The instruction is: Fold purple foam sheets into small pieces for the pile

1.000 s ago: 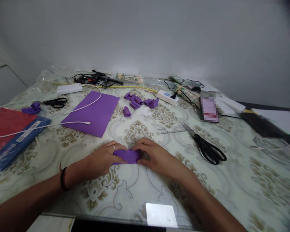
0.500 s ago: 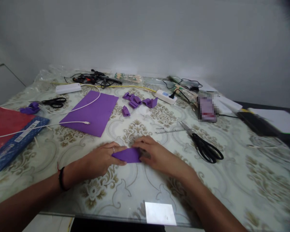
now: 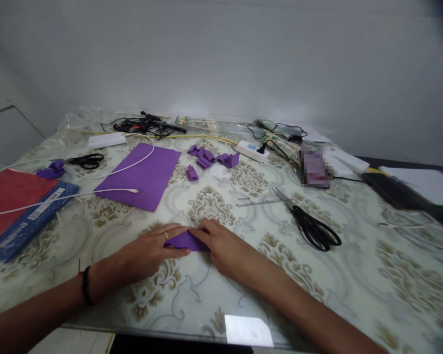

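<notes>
A small folded piece of purple paper (image 3: 189,241) lies on the patterned table near its front, between my two hands. My left hand (image 3: 153,250) grips its left end, with the thumb along the near edge and the fingers along the far edge. On the right end, my right hand (image 3: 224,248) holds the paper, its forefinger pressing at the top. The right thumb is hidden. Beyond my hands lie several folded purple paper pieces (image 3: 205,158) and a larger purple sheet (image 3: 147,169).
Black-handled scissors (image 3: 313,226) lie to the right beside a clear ruler (image 3: 254,201). On the left are a red and blue packet (image 3: 22,206), a white cable (image 3: 121,190) and smaller scissors (image 3: 86,161). A white power strip (image 3: 251,151) sits farther back.
My right hand has shifted left along the small paper and its forefinger now presses nearer my left fingers. Less of the paper shows. The view has tilted slightly.
</notes>
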`<state>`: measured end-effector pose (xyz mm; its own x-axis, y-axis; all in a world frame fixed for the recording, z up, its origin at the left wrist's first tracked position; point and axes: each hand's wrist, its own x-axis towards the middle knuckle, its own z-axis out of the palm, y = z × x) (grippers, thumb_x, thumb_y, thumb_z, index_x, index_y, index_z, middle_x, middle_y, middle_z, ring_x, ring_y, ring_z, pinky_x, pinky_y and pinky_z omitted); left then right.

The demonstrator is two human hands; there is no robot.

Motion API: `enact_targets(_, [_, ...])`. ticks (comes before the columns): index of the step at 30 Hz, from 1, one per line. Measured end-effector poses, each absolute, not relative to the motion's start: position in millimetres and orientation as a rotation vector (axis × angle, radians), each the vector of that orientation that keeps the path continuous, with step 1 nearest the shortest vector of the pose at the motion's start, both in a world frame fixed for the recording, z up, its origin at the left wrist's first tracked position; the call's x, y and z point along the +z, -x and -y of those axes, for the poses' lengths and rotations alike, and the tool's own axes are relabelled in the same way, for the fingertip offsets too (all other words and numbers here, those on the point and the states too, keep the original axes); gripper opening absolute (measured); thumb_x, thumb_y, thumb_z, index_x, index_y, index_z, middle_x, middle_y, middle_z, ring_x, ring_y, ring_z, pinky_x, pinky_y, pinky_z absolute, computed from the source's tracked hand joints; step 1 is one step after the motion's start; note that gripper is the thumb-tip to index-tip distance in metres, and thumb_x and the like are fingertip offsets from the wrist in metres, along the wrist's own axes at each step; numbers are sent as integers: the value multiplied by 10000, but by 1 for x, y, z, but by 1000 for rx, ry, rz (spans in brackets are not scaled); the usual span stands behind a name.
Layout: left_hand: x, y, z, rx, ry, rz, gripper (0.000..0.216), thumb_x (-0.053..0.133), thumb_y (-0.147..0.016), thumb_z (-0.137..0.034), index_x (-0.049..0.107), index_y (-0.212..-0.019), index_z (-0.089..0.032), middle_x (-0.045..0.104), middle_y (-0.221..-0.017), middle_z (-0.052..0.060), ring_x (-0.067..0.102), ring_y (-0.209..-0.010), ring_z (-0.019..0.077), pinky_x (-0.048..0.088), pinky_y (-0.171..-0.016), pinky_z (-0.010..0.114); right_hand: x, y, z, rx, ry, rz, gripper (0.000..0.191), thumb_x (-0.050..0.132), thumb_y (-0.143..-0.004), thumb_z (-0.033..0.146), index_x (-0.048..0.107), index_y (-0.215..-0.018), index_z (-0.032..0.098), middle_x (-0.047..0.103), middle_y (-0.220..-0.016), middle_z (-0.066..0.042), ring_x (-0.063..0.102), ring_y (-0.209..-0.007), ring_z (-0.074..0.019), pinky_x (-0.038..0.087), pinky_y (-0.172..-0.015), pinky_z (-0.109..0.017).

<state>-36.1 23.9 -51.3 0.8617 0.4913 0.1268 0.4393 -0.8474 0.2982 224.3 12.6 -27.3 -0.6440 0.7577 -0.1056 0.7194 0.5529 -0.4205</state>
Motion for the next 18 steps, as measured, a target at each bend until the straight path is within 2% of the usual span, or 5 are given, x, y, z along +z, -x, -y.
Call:
enact_targets(3, [-56,42,-20,194,-2783,-717,834,444,-713,135,687,-1417,-240,523,-1629,114,486,-1506,343,516,-1169,485,-30,-223,-12,623,1308,2710,710,507,-807,-90,594,-1481,116,617,-1131,-139,580,-1037,-277,539,-971,-434])
enact_targets(8, [-60,52,-16,91,-2775,-754,939,483,-704,142,579,-1520,-314,394,-1710,92,399,-1562,326,489,-1192,508,-30,-221,-8,476,1394,2741,619,484,-879,-64,636,-1446,131,643,-1115,-143,601,-1046,-295,543,-963,-457])
enact_targets(14, [-58,72,-8,135,-2838,-826,881,496,-715,131,630,-1471,-300,501,-1636,147,490,-1502,360,457,-1189,615,-30,-231,-2,427,1484,2666,602,526,-823,-58,677,-1380,113,668,-1165,-157,618,-1091,-311,545,-1004,-490])
enact_targets(18, [-53,88,0,198,-2839,-868,882,465,-710,140,635,-1461,-290,516,-1629,127,478,-1516,328,438,-1213,592,-32,-245,1,392,1536,2625,526,569,-872,28,679,-1376,130,673,-1097,-149,626,-1068,-326,558,-989,-532])
